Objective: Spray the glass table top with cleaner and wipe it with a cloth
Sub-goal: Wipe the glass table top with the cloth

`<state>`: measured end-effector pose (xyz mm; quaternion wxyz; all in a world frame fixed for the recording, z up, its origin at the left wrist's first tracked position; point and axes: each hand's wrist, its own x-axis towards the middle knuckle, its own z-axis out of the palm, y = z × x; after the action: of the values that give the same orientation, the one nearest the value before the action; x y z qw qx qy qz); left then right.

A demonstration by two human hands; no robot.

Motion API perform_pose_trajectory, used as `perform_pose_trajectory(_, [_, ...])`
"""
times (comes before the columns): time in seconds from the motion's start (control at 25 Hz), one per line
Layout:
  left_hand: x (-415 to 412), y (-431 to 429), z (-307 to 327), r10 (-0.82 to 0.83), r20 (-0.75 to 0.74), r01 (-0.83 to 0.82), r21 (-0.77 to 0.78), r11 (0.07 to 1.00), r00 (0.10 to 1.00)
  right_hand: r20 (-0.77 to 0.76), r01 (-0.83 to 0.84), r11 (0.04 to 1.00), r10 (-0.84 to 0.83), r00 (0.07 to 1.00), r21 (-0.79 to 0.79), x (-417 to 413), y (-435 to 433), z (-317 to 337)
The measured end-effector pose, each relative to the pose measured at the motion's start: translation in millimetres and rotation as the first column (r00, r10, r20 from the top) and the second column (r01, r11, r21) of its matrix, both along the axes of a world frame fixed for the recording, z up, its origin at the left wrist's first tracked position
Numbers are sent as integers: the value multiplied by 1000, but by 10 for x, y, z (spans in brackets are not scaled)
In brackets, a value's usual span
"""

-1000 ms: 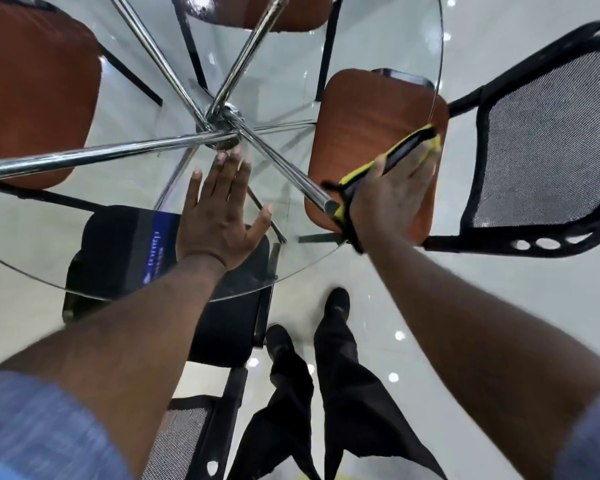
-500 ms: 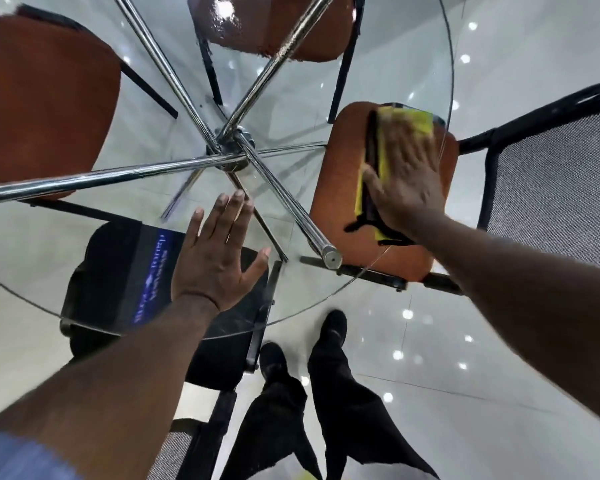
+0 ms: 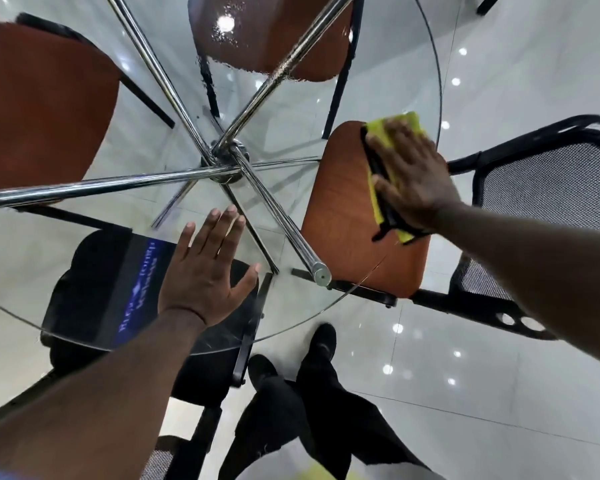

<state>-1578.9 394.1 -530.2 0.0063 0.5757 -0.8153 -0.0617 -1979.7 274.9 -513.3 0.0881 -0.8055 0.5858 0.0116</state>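
Cloth (image 3: pixel 404 120) pinned to glass table top (image 3: pixel 378 91) at 3 o'clock under right hand (image 3: pixel 413 178), fingers straight for wiping pressure; left hand (image 3: pixel 205 275) flat at 6, fingers together, probably bracing.

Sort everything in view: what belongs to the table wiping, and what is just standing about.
Job: glass table top; yellow cloth, pressed flat under the right hand; left hand, flat on the glass; spray droplets at the far side.
Standing about: three brown chair seats below the glass; black mesh chair; black chair below the left hand.
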Motion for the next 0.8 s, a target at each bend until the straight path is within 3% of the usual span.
perform_pose_trajectory(0.08, [5,7,9,3,6,-3,-1,1000,1000,73,370,929,-367,927,-20,71,-129,25])
perform_pose_trajectory(0.16, [6,5,28,3,3,-3,6,1000,1000,138,715,699,-711,690,28,488,22,20])
perform_pose_trajectory(0.2, [5,-1,36,0,2,0,12,1000,1000,125,797,600,-798,590,68,756,167,34])
perform_pose_trajectory(0.24, [3,-6,39,0,2,0,15,1000,1000,117,807,585,-810,575,87,1026,319,54])
perform_pose_trajectory(0.28, [5,-10,34,-1,4,1,17,1000,1000,118,737,671,-741,661,77,1264,470,63])
perform_pose_trajectory(0.32, [9,-10,28,-4,4,4,18,1000,1000,123,554,831,-555,823,47,1441,575,49])
perform_pose_trajectory(0.36, [7,-6,22,-7,1,7,18,1000,1000,116,251,968,-251,961,18,1514,572,39])
perform_pose_trajectory(0.4, [5,-10,14,-8,-4,8,15,1000,1000,97,-45,999,46,994,-13,1455,389,16])
perform_pose_trajectory(0.44, [5,-14,7,-7,-9,7,13,1000,1000,87,-213,976,215,973,-32,1355,112,-13])
perform_pose_trajectory(0.48, [5,-8,5,-9,-12,9,14,1000,1000,79,-223,973,227,971,-52,1271,-145,-32])
perform_pose_trajectory(0.56, [15,-6,-3,-22,-10,22,10,1000,1000,97,121,991,-115,989,-64,1020,-480,-52])
perform_pose_trajectory(0.64, [19,-18,-13,-22,-9,23,14,1000,1000,131,482,876,-477,869,-1,709,-477,-33])
perform_pose_trajectory(0.8, [17,-5,-8,-8,-4,8,20,1000,1000,200,708,707,-693,693,-3,491,40,5])
